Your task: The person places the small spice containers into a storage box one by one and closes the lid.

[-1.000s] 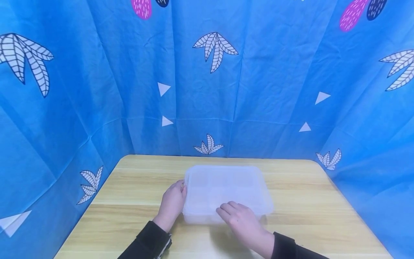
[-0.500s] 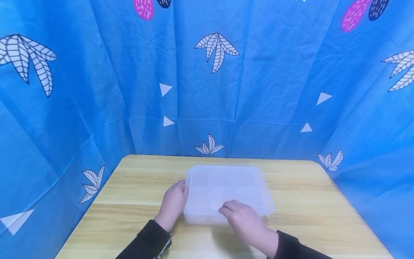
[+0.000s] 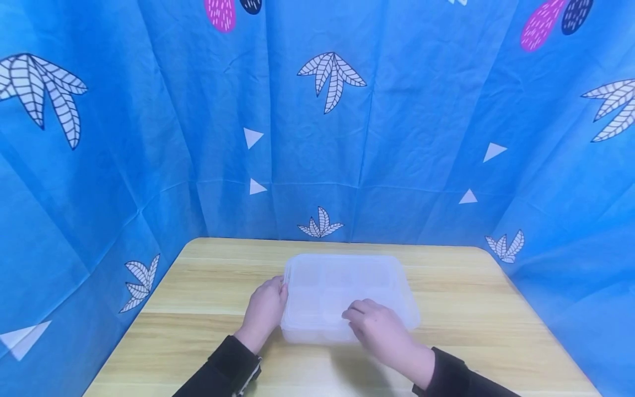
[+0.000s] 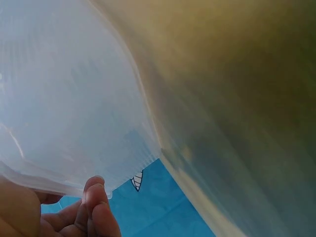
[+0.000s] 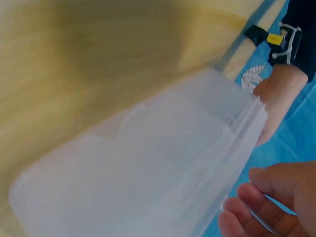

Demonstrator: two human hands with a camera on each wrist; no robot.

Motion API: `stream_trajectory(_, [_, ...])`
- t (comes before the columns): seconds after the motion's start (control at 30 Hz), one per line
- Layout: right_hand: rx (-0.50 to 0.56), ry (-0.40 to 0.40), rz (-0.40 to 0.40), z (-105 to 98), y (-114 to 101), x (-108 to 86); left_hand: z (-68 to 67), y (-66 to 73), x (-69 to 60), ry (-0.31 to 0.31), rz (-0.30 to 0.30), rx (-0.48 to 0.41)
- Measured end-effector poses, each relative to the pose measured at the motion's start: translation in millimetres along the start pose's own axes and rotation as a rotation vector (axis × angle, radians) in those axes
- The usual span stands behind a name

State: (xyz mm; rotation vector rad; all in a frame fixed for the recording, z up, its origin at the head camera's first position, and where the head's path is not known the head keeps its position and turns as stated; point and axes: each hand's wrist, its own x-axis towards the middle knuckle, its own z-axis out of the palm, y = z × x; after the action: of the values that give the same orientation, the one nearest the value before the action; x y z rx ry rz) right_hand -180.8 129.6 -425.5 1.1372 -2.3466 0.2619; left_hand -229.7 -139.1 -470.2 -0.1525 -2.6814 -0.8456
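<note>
A translucent white plastic storage box (image 3: 342,275) with its lid on sits on the table in the head view. Faint compartment lines show through the lid. My left hand (image 3: 264,309) grips the box's left side; in the left wrist view its fingers (image 4: 98,202) curl at the rim. At the front edge, right of the middle, is my right hand (image 3: 382,333). The right wrist view shows its fingers (image 5: 252,197) loosely bent beside the box's edge, with nothing held between thumb and fingers. Whether the fingertips touch the lid I cannot tell.
The box stands on a light wood-grain table (image 3: 198,331) with rounded far corners. Blue cloth (image 3: 407,138) with leaf and triangle prints hangs behind the table and along both sides. Dark sleeves (image 3: 223,369) cover both forearms.
My right hand has slid a little to the right along the box's front edge. My left hand and the box have stayed in place.
</note>
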Motion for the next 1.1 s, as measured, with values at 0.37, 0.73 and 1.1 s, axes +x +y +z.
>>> stream_trajectory(0.37, [-0.021, 0.033, 0.152, -21.0, 32.9, 0.0, -6.7, 1.4, 3.1, -0.041, -0.004, 0.026])
stream_trajectory(0.73, [0.023, 0.0, 0.342, -27.9, 70.8, -9.7, -12.7, 4.4, 6.4, 0.002, 0.042, 0.083])
stream_trajectory(1.1, [0.059, -0.012, 0.509, -18.3, 102.1, -25.3, -12.5, 16.0, 4.8, 0.076, 0.088, 0.113])
